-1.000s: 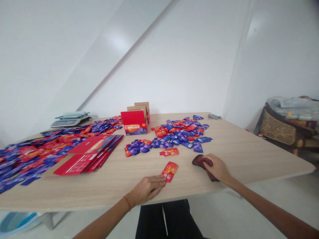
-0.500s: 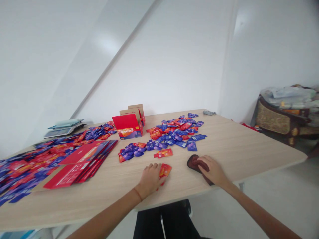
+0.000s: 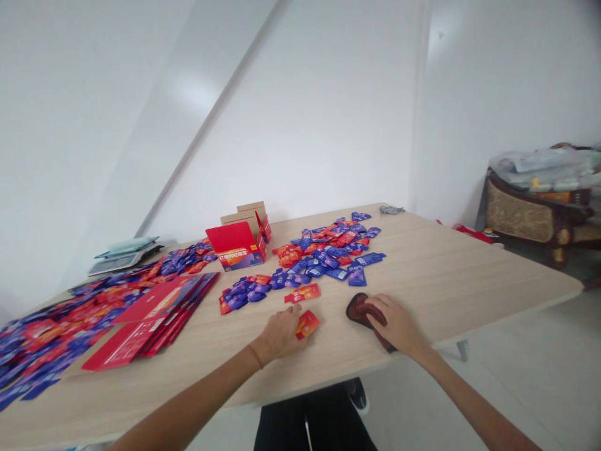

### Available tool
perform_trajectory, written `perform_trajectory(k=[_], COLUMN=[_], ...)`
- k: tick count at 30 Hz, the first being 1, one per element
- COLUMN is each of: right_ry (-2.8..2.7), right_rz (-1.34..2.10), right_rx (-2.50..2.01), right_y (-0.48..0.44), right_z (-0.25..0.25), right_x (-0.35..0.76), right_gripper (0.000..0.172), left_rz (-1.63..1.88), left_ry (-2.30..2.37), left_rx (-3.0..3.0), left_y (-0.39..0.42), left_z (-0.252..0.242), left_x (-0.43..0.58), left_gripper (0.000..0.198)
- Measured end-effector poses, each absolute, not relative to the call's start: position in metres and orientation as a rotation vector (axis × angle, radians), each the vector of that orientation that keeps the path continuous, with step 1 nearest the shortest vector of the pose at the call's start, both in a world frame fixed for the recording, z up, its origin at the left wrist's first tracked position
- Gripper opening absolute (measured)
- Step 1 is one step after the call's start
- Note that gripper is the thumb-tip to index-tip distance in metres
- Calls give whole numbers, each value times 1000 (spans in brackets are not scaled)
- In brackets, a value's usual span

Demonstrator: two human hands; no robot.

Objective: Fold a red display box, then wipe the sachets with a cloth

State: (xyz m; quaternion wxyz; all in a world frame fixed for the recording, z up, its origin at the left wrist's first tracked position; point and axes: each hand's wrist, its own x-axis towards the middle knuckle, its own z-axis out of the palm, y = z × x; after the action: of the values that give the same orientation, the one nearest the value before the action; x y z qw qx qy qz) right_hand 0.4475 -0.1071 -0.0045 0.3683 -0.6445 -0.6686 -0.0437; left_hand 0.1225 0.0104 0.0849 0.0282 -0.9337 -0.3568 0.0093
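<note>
My left hand [image 3: 280,332] is at the front of the table, its fingers curled on an orange sachet [image 3: 308,324]. Part of that sachet is hidden under the fingers. Just behind lies another red-orange sachet [image 3: 303,293], flat on the wood. To the right, my right hand [image 3: 392,321] is wrapped round the raised grip of a dark brown oblong tool [image 3: 360,308] with a flat, black-edged base. The tool rests on the table, and its kind is not clear. Beyond both hands, purple and red sachets [image 3: 328,257] lie in a loose pile, with a smaller cluster [image 3: 246,289] to its left.
Open red cartons [image 3: 237,249] stand toward the wall. Flattened red cartons [image 3: 141,322] are stacked at the left, beside a large spread of sachets [image 3: 47,335]. A scale-like device [image 3: 119,257] sits far left, and a grey crumpled item [image 3: 390,210] near the back corner.
The view has shifted slightly. My left hand has moved a little to the left, and the orange sachet shows at a different angle. My right hand stays on the brown tool.
</note>
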Motion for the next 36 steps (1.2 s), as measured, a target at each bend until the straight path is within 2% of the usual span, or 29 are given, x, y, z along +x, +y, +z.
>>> perform_trajectory(k=[4, 9, 12, 22, 26, 31, 36], right_ry=[-1713, -1709, -1697, -1678, -1669, -1668, -1658], right_rz=[-117, -117, -114, -103, -99, -98, -102], right_rx=[-1635, -1635, -1629, -1622, -1608, -1605, -1620], right_y=[-107, -106, -105, -104, -103, -105, -106], right_z=[-4, -6, -6, -8, -10, -8, -7], right_x=[447, 447, 447, 448, 448, 446, 445], right_gripper=[25, 24, 25, 27, 27, 26, 27], left_rz=[38, 86, 126, 188, 177, 180, 268], left_ry=[-929, -757, -735, -682, -622, -534, -473], left_rx=[-2900, -2897, -2891, -2972, -3043, -3124, -3180], left_y=[25, 60, 82, 134, 140, 138, 151], left_z=[95, 104, 100, 83, 77, 65, 68], left_x=[143, 179, 195, 211, 212, 217, 209], left_gripper=[70, 72, 72, 90, 83, 55, 60])
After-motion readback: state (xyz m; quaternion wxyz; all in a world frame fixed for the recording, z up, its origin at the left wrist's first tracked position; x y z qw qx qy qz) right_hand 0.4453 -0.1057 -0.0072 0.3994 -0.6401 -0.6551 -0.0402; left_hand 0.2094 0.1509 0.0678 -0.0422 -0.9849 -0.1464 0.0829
